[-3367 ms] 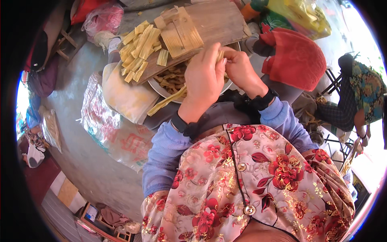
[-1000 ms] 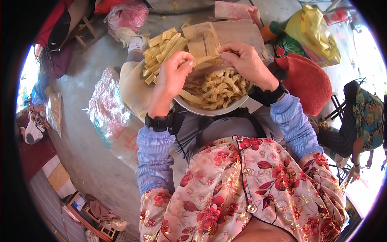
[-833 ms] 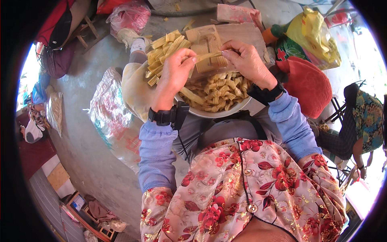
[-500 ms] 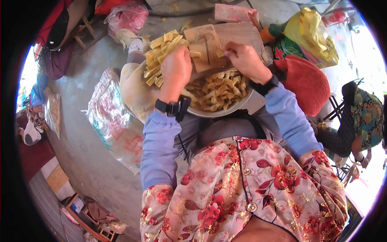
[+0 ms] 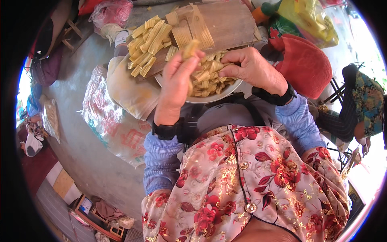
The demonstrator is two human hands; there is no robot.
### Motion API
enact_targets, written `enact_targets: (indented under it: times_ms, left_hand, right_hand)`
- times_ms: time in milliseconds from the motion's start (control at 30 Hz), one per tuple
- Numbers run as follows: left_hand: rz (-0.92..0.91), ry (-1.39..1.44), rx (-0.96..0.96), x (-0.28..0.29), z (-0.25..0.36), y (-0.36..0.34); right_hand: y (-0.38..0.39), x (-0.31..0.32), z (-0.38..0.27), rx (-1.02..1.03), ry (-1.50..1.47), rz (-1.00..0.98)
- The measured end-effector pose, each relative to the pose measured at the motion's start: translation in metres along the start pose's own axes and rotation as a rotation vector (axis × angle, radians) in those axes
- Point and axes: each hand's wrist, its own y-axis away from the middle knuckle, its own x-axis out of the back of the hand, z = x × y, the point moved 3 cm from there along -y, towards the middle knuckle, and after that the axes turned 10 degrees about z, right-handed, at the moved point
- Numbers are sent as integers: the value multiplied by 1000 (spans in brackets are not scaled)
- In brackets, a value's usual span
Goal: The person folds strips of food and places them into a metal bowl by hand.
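My left hand (image 5: pixel 177 78) is closed on a yellow strip (image 5: pixel 191 48), which sticks up past its fingertips over the bowl. Thumb and fingers of my right hand (image 5: pixel 254 68) are pinched together above the bowl; whether anything is between them I cannot make out. The pale round bowl (image 5: pixel 209 99) sits at my lap and holds many folded yellow pieces (image 5: pixel 207 82). Across its far side lies a wooden board (image 5: pixel 234 28). Flat ribbed yellow strips (image 5: pixel 201 28) rest on the board, with a loose pile of strips (image 5: pixel 149 44) at its left end.
A red cloth (image 5: pixel 304 66) and a yellow bag (image 5: pixel 312 24) lie to the right. Clear plastic sheeting (image 5: pixel 109 121) is spread on the floor at left. A pink plastic bag (image 5: pixel 111 14) is at the far left. Another person (image 5: pixel 363 109) sits at the right edge.
Both hands have come back from the board toward the bowl. The left now raises a yellow strip. The board and bowl appear higher and farther left in view.
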Motion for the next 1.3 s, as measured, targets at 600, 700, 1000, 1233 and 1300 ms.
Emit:
enact_targets:
  times_ms: [600, 700, 1000, 1233, 1300]
  left_hand:
    - [-670, 784, -270, -88, 108, 124]
    - [-569, 785, -187, -86, 114, 129]
    - [-702, 475, -140, -55, 101, 96]
    - [-4, -1117, -558, 18, 17, 37]
    - [-41, -1083, -425, 34, -5, 33]
  right_hand:
    - [25, 2, 77, 540, 947, 378]
    - [24, -7, 89, 602, 1136, 229]
    - [15, -4, 80, 369, 407, 346]
    - [-1, -14, 84, 204, 623, 240]
    - [7, 0, 68, 209, 502, 502]
